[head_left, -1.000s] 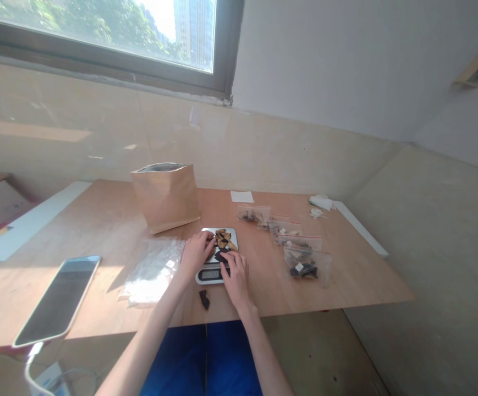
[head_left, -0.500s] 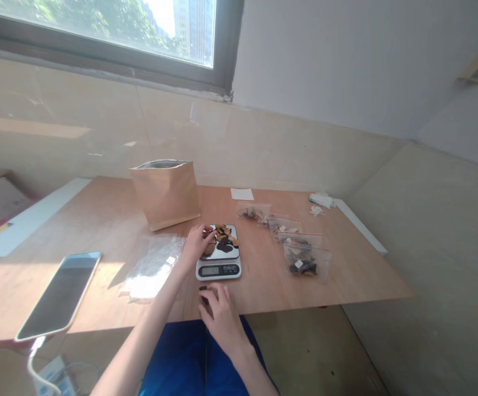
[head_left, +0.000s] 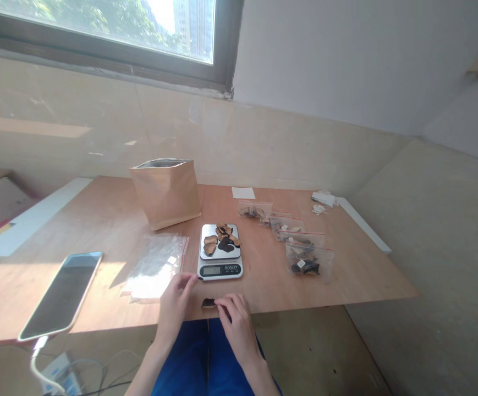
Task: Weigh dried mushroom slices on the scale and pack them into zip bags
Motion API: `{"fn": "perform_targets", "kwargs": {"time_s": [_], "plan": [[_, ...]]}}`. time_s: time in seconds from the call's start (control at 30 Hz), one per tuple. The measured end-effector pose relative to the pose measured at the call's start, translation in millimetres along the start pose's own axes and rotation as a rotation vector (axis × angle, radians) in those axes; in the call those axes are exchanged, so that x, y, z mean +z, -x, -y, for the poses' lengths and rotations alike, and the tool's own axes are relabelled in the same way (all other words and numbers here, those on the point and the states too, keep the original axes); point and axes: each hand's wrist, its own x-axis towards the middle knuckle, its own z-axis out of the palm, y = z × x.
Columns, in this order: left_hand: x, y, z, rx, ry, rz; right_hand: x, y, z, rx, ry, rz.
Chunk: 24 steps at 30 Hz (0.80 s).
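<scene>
My right hand (head_left: 235, 322) is closed in a pinch on a dark dried slice (head_left: 208, 303) with a pale edge, just above the table near its front edge. My left hand (head_left: 175, 300) is at the front left corner of a digital kitchen scale (head_left: 221, 270), thumb and finger together on a small dark dried piece (head_left: 200, 278). Several brown and blackish dried slices (head_left: 225, 245) lie on the metal plate of the scale. Digits on its display are too faint to read surely. Flat clear plastic bags (head_left: 156, 267) lie left of the scale.
A brown paper pouch (head_left: 166, 192) stands with its top unsealed behind the scale. Several filled zip bags (head_left: 309, 259) form a row at the right. A phone (head_left: 61, 297) on a cable lies left. White paper (head_left: 243, 193) and crumpled white material (head_left: 323, 199) are at the back.
My left hand has drawn back from the scale's plate toward me and now pinches a small dark piece. My right hand has shifted slightly right and down, showing the dark slice in its fingertips.
</scene>
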Motion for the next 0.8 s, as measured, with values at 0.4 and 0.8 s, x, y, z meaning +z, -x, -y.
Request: {"fn": "perform_targets", "kwargs": {"time_s": [0.4, 0.8], "plan": [[62.1, 57, -25, -0.111, 0.313, 0.071, -16, 3, -3, 0.266, -0.487, -0.205], [164.3, 58, -67, -0.129, 0.444, 0.327, -55, -23, -49, 0.826, -0.632, -0.655]]}}
